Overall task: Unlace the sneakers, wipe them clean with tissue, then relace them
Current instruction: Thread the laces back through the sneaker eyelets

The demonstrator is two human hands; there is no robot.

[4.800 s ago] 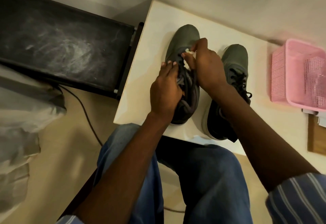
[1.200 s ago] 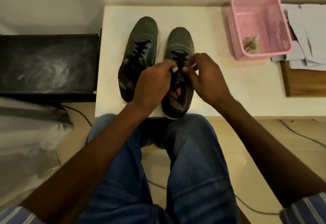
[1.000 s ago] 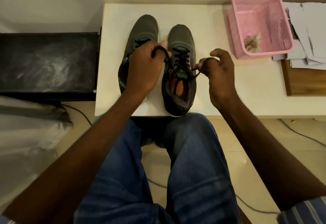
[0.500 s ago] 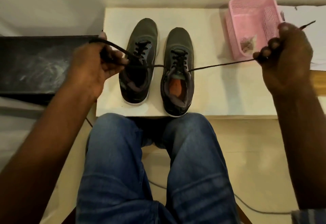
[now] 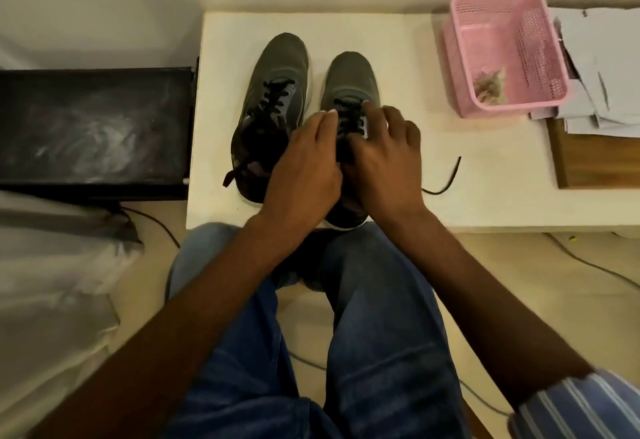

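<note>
Meeting over the right sneaker [image 5: 348, 82], left hand [image 5: 304, 165] and right hand [image 5: 384, 161] work its laces; each grip's hold unclear.

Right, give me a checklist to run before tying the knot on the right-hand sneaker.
1. Right sneaker stands flat on the table: ok.
2. Both hands on its laces: left hand and right hand lie over the eyelets: ok.
3. Lace ends within reach: one lace end trails loose on the table by the right hand; the other is hidden: cannot tell.
4. Laces snug through every eyelet: hands cover them: cannot tell.
5. Left sneaker laced: crossings show, but an end hangs loose at its heel: not ok.
6. Used tissue in the basket: ok.
</note>
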